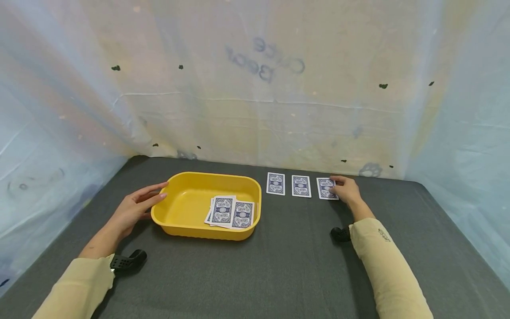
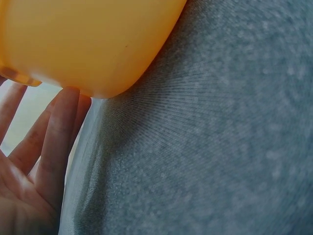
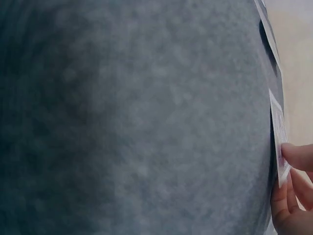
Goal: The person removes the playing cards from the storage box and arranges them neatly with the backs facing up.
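Note:
In the head view my left hand [image 1: 133, 206] holds the left side of a yellow plastic tub [image 1: 205, 231], its thumb lying over the rim. The left wrist view shows its fingers [image 2: 57, 129] fairly straight against the tub's outer wall. Blue-backed playing cards [image 1: 222, 210] lie overlapping inside the tub, at its front right. Right of the tub, three similar cards form a row. My right hand [image 1: 345, 190] pinches the rightmost playing card [image 1: 324, 188] at its right edge. In the right wrist view this card [image 3: 278, 127] is tilted, between thumb and fingers.
The row's left card [image 1: 276, 184] and middle card [image 1: 301, 186] lie face down on the dark grey tabletop [image 1: 255, 279]. Behind the table hangs a pale plastic sheet [image 1: 275, 128], with more sheeting at both sides. Black straps [image 1: 128, 261] circle the wrists.

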`<move>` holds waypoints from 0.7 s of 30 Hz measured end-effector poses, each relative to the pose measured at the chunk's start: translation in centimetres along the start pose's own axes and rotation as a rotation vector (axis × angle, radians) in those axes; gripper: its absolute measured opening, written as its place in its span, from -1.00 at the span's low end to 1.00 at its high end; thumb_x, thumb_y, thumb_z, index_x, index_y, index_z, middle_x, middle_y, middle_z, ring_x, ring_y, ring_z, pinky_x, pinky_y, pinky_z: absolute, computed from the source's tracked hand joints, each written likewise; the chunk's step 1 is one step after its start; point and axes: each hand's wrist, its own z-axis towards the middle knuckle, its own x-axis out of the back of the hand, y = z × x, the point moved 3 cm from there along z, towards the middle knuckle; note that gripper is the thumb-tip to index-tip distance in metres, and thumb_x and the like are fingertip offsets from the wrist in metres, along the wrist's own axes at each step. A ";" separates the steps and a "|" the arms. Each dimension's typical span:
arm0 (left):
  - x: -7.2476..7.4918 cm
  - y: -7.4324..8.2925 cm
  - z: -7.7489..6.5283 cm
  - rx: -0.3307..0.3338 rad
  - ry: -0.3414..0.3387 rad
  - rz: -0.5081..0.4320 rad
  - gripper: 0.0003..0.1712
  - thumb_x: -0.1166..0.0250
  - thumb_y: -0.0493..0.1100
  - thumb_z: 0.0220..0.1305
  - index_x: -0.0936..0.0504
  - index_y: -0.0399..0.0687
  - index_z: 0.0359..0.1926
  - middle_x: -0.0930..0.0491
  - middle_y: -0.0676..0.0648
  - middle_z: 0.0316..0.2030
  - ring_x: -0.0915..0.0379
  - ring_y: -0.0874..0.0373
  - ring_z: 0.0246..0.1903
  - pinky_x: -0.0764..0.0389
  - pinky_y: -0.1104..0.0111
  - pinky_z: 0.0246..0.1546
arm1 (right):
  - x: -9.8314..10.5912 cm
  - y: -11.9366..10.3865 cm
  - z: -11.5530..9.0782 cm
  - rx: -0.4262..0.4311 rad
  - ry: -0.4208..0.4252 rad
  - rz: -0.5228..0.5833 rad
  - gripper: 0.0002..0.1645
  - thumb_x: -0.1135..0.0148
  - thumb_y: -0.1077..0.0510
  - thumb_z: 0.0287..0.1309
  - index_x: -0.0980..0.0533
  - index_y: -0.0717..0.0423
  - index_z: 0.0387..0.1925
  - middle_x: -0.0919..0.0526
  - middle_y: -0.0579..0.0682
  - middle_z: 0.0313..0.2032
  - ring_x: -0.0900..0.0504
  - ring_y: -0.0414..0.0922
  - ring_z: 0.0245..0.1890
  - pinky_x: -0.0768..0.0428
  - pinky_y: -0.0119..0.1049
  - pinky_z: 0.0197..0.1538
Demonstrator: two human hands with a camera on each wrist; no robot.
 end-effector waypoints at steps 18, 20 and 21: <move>-0.2 0.0 0.1 0.012 0.009 0.005 -0.23 -0.13 0.27 0.30 -0.23 0.13 0.44 -0.27 -0.28 0.33 -0.45 0.52 -0.19 -0.62 0.16 -0.08 | 0.0 -0.8 -0.2 -0.009 0.032 -0.114 -0.50 -0.06 0.28 0.17 -0.44 0.35 0.16 -0.42 0.39 0.20 -0.41 0.26 0.19 -0.40 0.08 0.19; -0.2 -0.1 0.1 0.015 0.009 0.004 -0.23 -0.14 0.28 0.30 -0.23 0.14 0.44 -0.27 -0.28 0.33 -0.45 0.52 -0.18 -0.62 0.16 -0.08 | -0.1 -1.0 -0.2 -0.004 0.033 -0.104 -0.50 -0.03 0.25 0.20 -0.43 0.34 0.18 -0.41 0.39 0.20 -0.38 0.27 0.20 -0.40 0.09 0.19; -0.2 -0.1 0.1 0.017 0.008 0.003 -0.23 -0.14 0.28 0.30 -0.23 0.14 0.44 -0.27 -0.28 0.34 -0.45 0.51 -0.18 -0.62 0.15 -0.07 | -0.1 -1.2 -0.2 0.001 0.035 -0.100 -0.49 -0.02 0.24 0.20 -0.43 0.33 0.18 -0.41 0.38 0.21 -0.37 0.28 0.20 -0.40 0.09 0.19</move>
